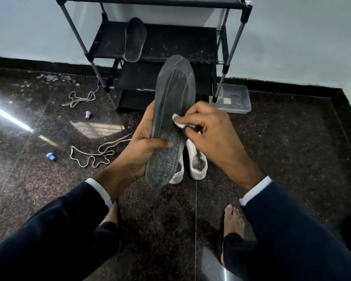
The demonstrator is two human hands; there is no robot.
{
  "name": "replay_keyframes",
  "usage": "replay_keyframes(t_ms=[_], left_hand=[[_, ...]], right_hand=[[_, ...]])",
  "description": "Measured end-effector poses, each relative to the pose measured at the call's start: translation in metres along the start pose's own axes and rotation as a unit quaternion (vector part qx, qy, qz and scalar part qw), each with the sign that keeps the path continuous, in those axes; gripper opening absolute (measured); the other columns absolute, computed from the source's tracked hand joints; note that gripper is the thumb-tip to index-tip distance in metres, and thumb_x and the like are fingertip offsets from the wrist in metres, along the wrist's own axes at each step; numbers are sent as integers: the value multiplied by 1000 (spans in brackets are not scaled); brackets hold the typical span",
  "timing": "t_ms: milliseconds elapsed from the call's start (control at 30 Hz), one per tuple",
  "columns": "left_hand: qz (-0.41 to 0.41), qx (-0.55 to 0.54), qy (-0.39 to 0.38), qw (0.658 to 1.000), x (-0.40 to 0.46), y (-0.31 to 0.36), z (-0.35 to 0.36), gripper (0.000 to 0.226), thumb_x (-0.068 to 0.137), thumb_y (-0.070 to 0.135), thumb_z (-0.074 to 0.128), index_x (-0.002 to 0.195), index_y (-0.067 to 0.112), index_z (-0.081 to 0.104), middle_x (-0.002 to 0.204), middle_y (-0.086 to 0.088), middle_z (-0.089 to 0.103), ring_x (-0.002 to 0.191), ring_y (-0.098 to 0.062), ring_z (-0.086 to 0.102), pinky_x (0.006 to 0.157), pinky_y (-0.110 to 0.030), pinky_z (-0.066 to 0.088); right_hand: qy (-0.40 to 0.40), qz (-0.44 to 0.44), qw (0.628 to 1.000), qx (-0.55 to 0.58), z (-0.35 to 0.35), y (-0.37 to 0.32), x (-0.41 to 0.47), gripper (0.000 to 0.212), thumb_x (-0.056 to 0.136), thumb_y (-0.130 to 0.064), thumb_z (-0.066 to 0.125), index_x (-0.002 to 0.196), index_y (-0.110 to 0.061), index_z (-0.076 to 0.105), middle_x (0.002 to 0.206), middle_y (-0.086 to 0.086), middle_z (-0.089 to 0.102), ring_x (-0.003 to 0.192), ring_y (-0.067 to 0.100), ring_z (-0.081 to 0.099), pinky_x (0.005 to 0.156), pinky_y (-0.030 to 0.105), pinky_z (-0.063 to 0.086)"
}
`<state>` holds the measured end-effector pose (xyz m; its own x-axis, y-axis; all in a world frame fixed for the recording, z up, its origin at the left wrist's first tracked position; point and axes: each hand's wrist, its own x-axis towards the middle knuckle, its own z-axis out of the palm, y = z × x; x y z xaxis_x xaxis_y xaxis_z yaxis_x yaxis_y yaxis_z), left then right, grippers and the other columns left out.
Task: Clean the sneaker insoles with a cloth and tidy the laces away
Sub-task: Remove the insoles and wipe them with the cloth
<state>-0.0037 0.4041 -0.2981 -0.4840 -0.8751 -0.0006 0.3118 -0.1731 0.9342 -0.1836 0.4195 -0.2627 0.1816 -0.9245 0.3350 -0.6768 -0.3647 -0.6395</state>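
Grey insole (pixel 171 118), dusty and stitched, is being held upright above the white sneakers (pixel 197 159) on the dark floor: the left hand (pixel 144 147) is gripping its heel half while the right hand (pixel 207 128) is pinching a small white cloth (pixel 177 121) against its middle. Wiping is the step in hand. A second insole (pixel 135 40) is lying on the shoe rack (pixel 170 43); two laces (pixel 91 157) are waiting loose on the floor, probably next.

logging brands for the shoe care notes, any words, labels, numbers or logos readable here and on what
None can be read.
Insole in the left hand: only stitch lines, no print.
Second insole on the rack: no print visible.
White sneakers: no logo shows.
Pale square in the clear box: too blurred to tell.
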Motion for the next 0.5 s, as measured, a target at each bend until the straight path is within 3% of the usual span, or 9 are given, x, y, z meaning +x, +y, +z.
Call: replay_keyframes(t_ms=[133,200,267,300,400,500], left_hand=[[10,-20,23,999,1,4,-9,97,76,-33,45,156,18,25,120,-13,62,101,-22,67,79,-32,59],[12,-27,18,999,1,4,-8,99,77,-34,45,157,20,24,123,-14,61,103,-24,67,80,-34,59],[20,-32,3,999,1,6,-5,100,77,-32,48,158,21,22,128,-15,57,107,-25,64,83,-37,59],[26,-34,0,999,3,7,-3,101,75,-30,49,158,21,21,131,-15,55,110,-26,63,85,-38,58],[44,-50,8,998,3,12,0,103,74,-30,48,158,21,20,137,-18,50,116,-28,60,90,-41,57],[63,-61,29,996,1,13,-1,101,74,-32,46,157,19,23,133,-15,55,114,-26,61,89,-39,57]], right_hand=[[-101,-36,994,21,2,-8,-3,20,88,-8,74,107,-15,80,93,-4,66,84,9,63,75,32,55],[-135,10,988,76,-7,-6,-2,22,86,-5,76,105,-16,81,93,-5,68,84,8,65,75,26,55],[-102,76,979,156,-20,0,1,23,85,-5,77,104,-17,80,95,-5,69,85,10,66,75,24,57],[-46,90,980,171,-25,3,2,23,85,-5,77,105,-17,79,97,-4,70,87,12,66,78,24,57],[91,65,986,126,-24,8,5,24,85,-3,77,107,-13,79,97,1,70,88,8,66,80,20,54],[50,39,993,100,-10,-1,1,23,86,-4,77,109,-8,78,96,0,68,87,7,64,77,15,50]])
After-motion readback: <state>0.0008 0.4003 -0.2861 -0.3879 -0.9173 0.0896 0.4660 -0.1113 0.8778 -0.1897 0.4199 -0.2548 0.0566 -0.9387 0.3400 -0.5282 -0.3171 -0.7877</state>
